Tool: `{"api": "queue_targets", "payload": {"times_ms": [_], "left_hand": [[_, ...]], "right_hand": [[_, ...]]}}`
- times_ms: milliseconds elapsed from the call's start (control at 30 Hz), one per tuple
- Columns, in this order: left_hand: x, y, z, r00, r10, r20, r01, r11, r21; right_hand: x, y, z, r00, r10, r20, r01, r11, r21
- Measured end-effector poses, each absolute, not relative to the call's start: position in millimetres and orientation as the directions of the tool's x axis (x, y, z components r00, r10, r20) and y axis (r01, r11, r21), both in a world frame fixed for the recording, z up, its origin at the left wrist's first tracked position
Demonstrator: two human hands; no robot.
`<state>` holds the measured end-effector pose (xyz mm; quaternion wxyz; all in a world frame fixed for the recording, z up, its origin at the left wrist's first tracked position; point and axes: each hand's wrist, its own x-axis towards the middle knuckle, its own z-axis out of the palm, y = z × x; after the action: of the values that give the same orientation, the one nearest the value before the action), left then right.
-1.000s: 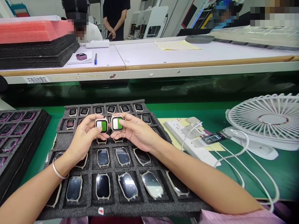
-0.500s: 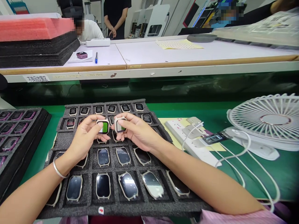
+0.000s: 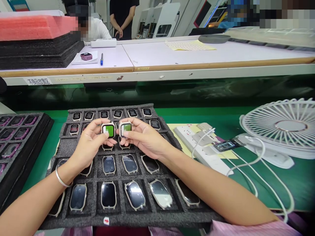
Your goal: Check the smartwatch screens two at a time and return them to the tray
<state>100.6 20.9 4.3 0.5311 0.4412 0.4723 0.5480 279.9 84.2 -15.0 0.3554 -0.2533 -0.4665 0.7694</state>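
My left hand [image 3: 90,144] grips a small smartwatch body [image 3: 108,130] whose screen glows green and white. Beside it, my right hand [image 3: 142,139] grips a second smartwatch body [image 3: 125,128] with a similar lit screen. Both watches are held side by side above a black foam tray [image 3: 62,149]. The tray's pockets hold several more watch bodies with dark screens, such as one in the near row [image 3: 134,195]. A silver bangle [image 3: 59,179] circles my left wrist.
Another foam tray of purple watches [image 3: 14,137] lies at the left. A white power strip [image 3: 194,144] with chargers and cables and a white fan [image 3: 283,126] stand at the right. Beyond the green belt, other people are at a white bench [image 3: 172,54] with stacked foam [image 3: 36,39].
Both watches were tilted away half a second ago and now face up again, still side by side. The lit screens have changed from a grid pattern to mostly green.
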Motion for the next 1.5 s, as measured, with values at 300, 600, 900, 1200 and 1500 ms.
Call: {"api": "queue_targets", "payload": {"times_ms": [300, 600, 900, 1200, 1500], "left_hand": [[99.8, 23.1, -0.6, -0.024, 0.999, 0.036, -0.167, -0.04, 0.985], [100.6, 22.2, 0.6, 0.022, 1.0, -0.011, -0.183, 0.014, 0.983], [99.4, 20.9, 2.4, -0.029, 0.998, -0.05, -0.175, 0.044, 0.984], [100.0, 21.1, 2.0, -0.015, 0.999, -0.041, -0.201, 0.037, 0.979], [100.4, 22.0, 0.5, -0.004, 1.0, 0.003, -0.153, -0.003, 0.988]], "right_hand": [[278.7, 83.0, -12.3, -0.614, 0.788, -0.042, -0.319, -0.296, -0.9], [278.7, 83.6, -10.5, -0.556, 0.826, -0.093, -0.276, -0.288, -0.917], [279.6, 84.1, -11.2, -0.554, 0.825, -0.11, -0.266, -0.301, -0.916], [279.9, 83.8, -12.9, -0.55, 0.83, -0.087, -0.274, -0.278, -0.921], [278.9, 82.4, -11.1, -0.545, 0.835, -0.071, -0.271, -0.256, -0.928]]}}
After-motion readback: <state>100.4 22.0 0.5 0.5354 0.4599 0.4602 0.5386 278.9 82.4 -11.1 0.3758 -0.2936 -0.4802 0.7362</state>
